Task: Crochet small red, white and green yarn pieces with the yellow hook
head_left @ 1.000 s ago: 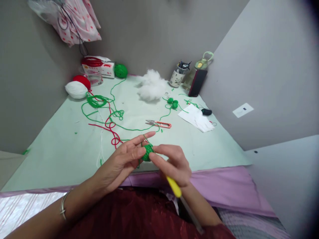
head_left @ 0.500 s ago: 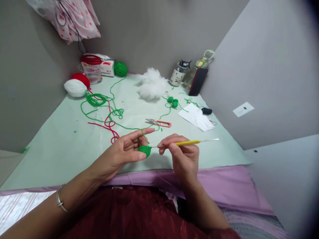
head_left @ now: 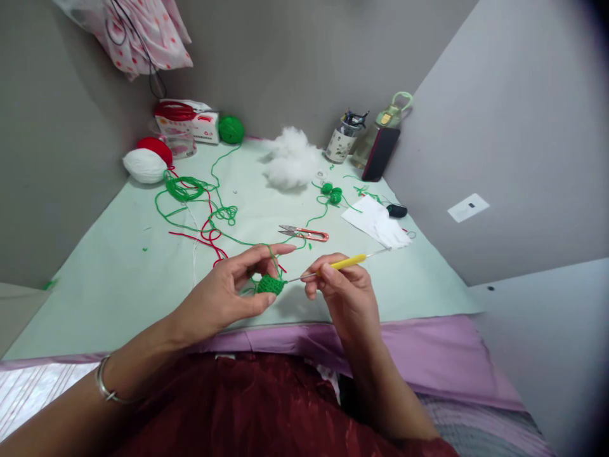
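Note:
My left hand [head_left: 240, 282] pinches a small green crocheted piece [head_left: 270, 285] between thumb and fingers, its index finger stretched out with green yarn running over it. In my right hand [head_left: 343, 285] is a crochet hook with a yellow handle [head_left: 349, 261]; its thin metal tip points left and meets the right edge of the green piece. Just beyond my hands lie thread snips with orange handles [head_left: 314, 235]. The green yarn trails left over the table to a loose coil [head_left: 183, 188].
White stuffing [head_left: 291, 158] sits at the back middle. Small green balls [head_left: 335, 195], white paper [head_left: 375, 222], a pen cup [head_left: 340, 145], a bottle and a phone [head_left: 380, 154] stand or lie right. Yarn balls [head_left: 145, 166], red yarn and a tissue box [head_left: 207, 129] are left.
The outer end of the hook has swung upward and away from me. My left hand has tilted the green piece and shifted it slightly left. The view has moved a little.

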A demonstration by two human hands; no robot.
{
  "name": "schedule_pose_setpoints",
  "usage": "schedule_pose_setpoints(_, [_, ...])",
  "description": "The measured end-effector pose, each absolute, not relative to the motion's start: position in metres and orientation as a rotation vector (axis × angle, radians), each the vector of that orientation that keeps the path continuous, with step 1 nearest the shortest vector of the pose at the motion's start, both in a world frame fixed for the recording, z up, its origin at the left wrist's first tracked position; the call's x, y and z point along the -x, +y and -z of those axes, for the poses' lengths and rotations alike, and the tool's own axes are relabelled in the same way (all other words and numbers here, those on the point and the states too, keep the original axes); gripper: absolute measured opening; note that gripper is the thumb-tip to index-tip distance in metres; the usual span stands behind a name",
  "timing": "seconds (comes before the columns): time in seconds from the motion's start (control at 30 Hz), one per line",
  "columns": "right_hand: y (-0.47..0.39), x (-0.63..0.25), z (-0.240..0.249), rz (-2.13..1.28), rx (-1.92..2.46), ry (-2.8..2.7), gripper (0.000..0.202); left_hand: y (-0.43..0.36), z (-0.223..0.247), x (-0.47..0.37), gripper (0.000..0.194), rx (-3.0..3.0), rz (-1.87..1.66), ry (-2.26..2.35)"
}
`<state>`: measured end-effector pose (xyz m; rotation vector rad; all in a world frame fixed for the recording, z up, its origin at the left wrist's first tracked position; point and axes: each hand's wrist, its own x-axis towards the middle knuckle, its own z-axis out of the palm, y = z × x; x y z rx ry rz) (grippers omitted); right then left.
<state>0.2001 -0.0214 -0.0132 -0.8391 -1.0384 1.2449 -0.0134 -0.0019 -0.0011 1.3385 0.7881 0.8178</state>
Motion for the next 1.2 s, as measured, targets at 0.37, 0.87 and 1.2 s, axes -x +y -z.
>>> schedule_pose_setpoints(0.37, [-0.038,-0.18,0.034,0.006,0.912,-1.728,0.044,-0.016,0.013,-0.005,0.052,-0.887,-0.867,0.722])
schedule_pose_setpoints(0.87, [-0.027,-0.195,0.019,-0.904,0.824,-1.172,0.009,-0.008,0.006,0.005,0.04,-0.764,-0.805,0.626])
schedule_pose_setpoints(1.2, [-0.027,-0.187,0.018,-0.811,0.834,-1.442,0.011,-0.007,0.007,0.002,0.063,-1.128,-0.79,0.724])
